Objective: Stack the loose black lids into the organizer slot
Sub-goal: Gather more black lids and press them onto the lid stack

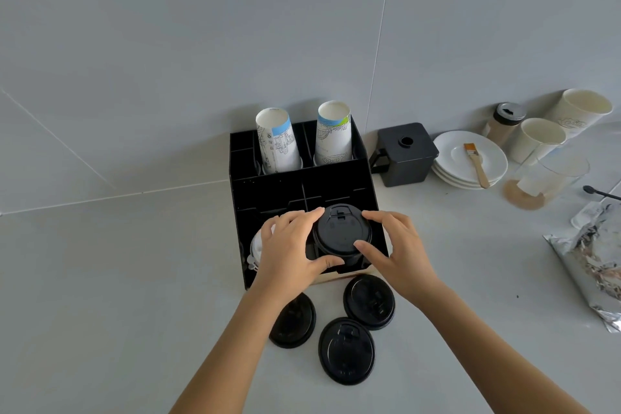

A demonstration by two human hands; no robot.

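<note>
Hands meet around our stack of black lids (pixel 342 236): our left hand (pixel 291 250) and right hand (pixel 396 250) both grip its sides, seating it in the organizer's (pixel 268 191) front slot. Nearer us, below the wrists, three loose lids (pixel 346 350) lie flat on the counter (pixel 100 296). Beyond our fingers stand two paper cups (pixel 332 133).

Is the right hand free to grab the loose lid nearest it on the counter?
Probably not yet: the right hand and left hand both grip the lid stack at the organizer. Once released, the loose lid lies uncovered just below it.
</note>
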